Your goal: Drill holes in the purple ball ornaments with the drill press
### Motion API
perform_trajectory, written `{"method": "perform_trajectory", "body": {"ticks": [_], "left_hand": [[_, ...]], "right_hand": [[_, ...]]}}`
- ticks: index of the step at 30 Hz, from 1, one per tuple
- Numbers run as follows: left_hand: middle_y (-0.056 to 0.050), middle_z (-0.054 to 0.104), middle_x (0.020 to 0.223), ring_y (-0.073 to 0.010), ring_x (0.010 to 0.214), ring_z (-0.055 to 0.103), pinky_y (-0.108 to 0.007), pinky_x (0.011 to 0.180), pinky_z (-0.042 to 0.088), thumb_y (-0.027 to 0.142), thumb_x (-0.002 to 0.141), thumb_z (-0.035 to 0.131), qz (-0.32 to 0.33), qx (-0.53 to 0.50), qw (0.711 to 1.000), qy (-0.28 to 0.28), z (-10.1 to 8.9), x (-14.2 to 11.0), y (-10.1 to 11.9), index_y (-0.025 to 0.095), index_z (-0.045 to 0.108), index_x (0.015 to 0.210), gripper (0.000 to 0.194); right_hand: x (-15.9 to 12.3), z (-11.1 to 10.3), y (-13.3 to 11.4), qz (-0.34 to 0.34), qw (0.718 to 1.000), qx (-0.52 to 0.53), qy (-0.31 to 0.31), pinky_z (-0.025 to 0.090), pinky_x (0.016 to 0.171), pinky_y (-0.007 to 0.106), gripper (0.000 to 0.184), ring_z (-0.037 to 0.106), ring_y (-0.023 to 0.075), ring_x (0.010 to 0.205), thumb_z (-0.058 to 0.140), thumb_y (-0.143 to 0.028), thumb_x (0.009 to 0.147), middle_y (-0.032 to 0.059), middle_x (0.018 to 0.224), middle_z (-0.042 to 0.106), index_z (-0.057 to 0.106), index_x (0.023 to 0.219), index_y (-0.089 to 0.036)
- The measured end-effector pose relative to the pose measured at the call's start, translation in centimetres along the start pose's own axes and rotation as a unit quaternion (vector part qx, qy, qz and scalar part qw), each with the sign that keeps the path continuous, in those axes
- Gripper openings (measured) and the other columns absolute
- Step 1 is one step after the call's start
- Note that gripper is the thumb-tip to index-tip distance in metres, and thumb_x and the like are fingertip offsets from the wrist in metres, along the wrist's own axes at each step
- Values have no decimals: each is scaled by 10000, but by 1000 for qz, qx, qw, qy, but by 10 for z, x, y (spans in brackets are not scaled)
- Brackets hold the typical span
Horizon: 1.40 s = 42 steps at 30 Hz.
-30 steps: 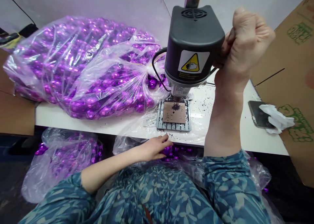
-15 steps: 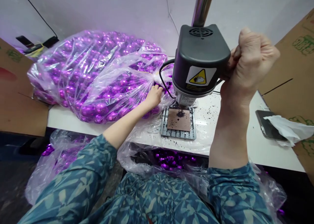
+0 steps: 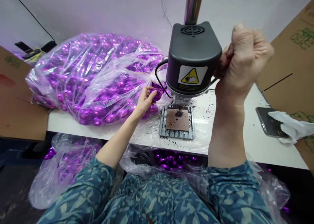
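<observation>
My left hand (image 3: 145,101) pinches a shiny purple faceted ball (image 3: 156,95) between thumb and fingers, beside the knotted neck of a clear plastic bag (image 3: 98,77) full of similar balls. My right hand (image 3: 247,54) is closed in a fist at the right side of a black bench drill press (image 3: 195,47), around its handle, which the fingers mostly hide. A yellow warning label is on the front of the motor housing. Below it, a brown square plate (image 3: 177,122) with a small dark hole lies on the grey slotted base (image 3: 190,134), scattered with dark shavings.
More purple balls (image 3: 171,160) lie in plastic below the front edge of the white table (image 3: 257,145). A phone (image 3: 270,122) with a crumpled white tissue (image 3: 291,126) lies at the right. Cardboard boxes (image 3: 22,103) stand on both sides.
My left hand has drawn back slightly to the left from the bag's neck, and a purple ball now shows in its fingers. My right fist stays at the drill press; the view has shifted slightly.
</observation>
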State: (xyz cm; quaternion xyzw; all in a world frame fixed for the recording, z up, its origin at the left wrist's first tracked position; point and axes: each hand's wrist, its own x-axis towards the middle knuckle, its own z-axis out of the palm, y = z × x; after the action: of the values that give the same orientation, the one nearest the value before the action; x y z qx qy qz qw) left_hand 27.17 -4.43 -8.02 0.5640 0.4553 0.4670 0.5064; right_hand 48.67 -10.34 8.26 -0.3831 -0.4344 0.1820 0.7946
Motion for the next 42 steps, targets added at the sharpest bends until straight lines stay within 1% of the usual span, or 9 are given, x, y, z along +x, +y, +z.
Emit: {"method": "perform_trajectory", "body": {"ticks": [2, 5, 9, 14, 18, 21, 27, 34, 42], "left_hand": [[-71, 709, 977, -144, 723, 665, -273, 626, 549, 458, 957, 615, -75, -95, 991, -56, 0, -23, -1, 198, 583, 1120, 308], [-105, 735, 1013, -178, 790, 694, -315, 688, 593, 524, 944, 612, -148, -180, 964, -131, 6, -43, -11, 170, 639, 1089, 383], [-117, 736, 1130, -213, 916, 711, -356, 745, 618, 542, 890, 693, -126, -169, 967, -144, 17, -52, -31, 188, 669, 1166, 449], [-110, 731, 1180, -211, 979, 714, -338, 779, 601, 427, 786, 824, -78, -119, 982, -126, 24, -58, -47, 195, 620, 1288, 589], [-103, 752, 1096, -205, 975, 718, -383, 916, 577, 416, 684, 910, -36, -69, 988, -130, 28, -59, -51, 160, 630, 1221, 657], [-117, 745, 1124, -198, 956, 712, -406, 941, 565, 434, 724, 883, -9, -18, 988, -155, 31, -56, -53, 151, 633, 1263, 658], [-124, 726, 1112, -199, 964, 694, -389, 921, 565, 397, 729, 882, 40, 39, 987, -148, 38, -48, -58, 132, 609, 1290, 677], [-121, 714, 1146, -221, 1003, 694, -417, 944, 572, 337, 723, 881, 80, 88, 980, -158, 48, -48, -60, 141, 614, 1227, 603], [-117, 687, 1181, -276, 1127, 655, -462, 1012, 538, 272, 727, 879, 139, 172, 967, -126, 67, -56, -62, 157, 644, 1200, 540]], "right_hand": [[1, 0, 3, -17, 1000, 4, 6, 214, 405, 256, 487, 273, 61, 371, 506, -165, 940, -72, 415, 273, 355, 481, -223], [2, 1, 10, -56, 998, 22, 8, 242, 414, 268, 500, 264, 54, 376, 594, -299, 922, -78, 423, 278, 353, 488, -236], [3, 1, 14, -59, 998, -12, 5, 238, 411, 278, 601, 260, 49, 380, 603, -658, 842, -82, 427, 272, 315, 510, -248], [-3, -2, 11, -60, 997, -38, -7, 208, 397, 297, 655, 281, 63, 388, 504, -844, 753, -77, 435, 290, 305, 537, -258], [-10, -4, 10, -84, 995, -55, -3, 234, 416, 305, 624, 277, 66, 398, 460, -819, 800, -72, 462, 289, 304, 559, -265], [-14, -5, 10, -94, 995, -44, -5, 260, 425, 313, 606, 266, 74, 397, 494, -781, 817, -71, 453, 290, 294, 564, -268], [-18, -7, 7, -90, 995, -43, -10, 270, 444, 311, 566, 308, 82, 409, 516, -692, 868, -58, 465, 293, 318, 564, -258], [-19, -7, 4, -72, 996, -53, -9, 266, 466, 313, 476, 296, 106, 428, 523, -365, 958, -43, 488, 276, 264, 575, -254], [-22, -6, 5, -100, 993, -57, -7, 270, 455, 313, 557, 282, 92, 422, 462, -714, 872, -54, 495, 275, 281, 583, -274]]}}
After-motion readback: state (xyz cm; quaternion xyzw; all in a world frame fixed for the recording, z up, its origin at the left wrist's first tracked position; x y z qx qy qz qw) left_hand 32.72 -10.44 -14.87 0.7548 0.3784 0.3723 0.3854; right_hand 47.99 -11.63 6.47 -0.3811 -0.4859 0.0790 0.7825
